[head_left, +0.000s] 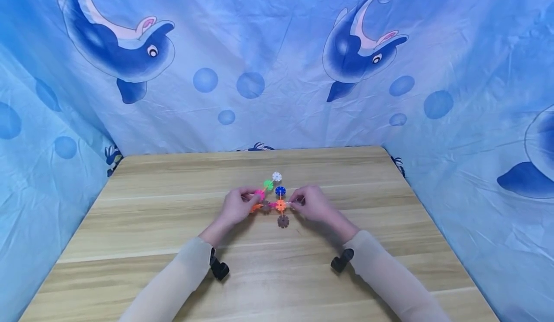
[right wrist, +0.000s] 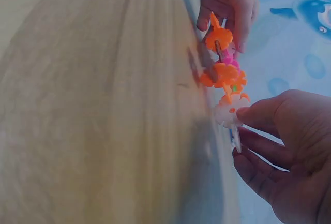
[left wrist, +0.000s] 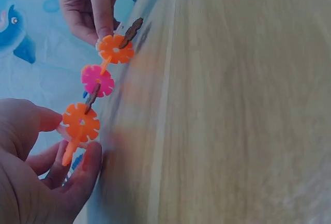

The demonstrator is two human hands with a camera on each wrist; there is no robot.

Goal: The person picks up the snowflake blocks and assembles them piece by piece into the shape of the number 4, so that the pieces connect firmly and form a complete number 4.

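Observation:
A joined construction of notched snowflake discs (head_left: 281, 205) is held between both hands near the table's middle. My left hand (head_left: 235, 207) grips its left end, around an orange disc (left wrist: 81, 122) with a second orange piece slotted across it. My right hand (head_left: 312, 203) pinches a white disc (right wrist: 232, 110) at the right end. Between them run a brown disc, a pink disc (left wrist: 98, 80) and more orange ones. In the head view a green disc (head_left: 269, 185) and a white tip disc branch away at the back, a blue disc (head_left: 280, 191) stands behind, and a brown disc (head_left: 283, 221) points forward.
The wooden table (head_left: 173, 245) lies under both forearms. Behind it and at the sides hangs a blue dolphin-print cloth (head_left: 285, 43). Each wrist wears a black camera mount, such as the left camera (head_left: 219, 268).

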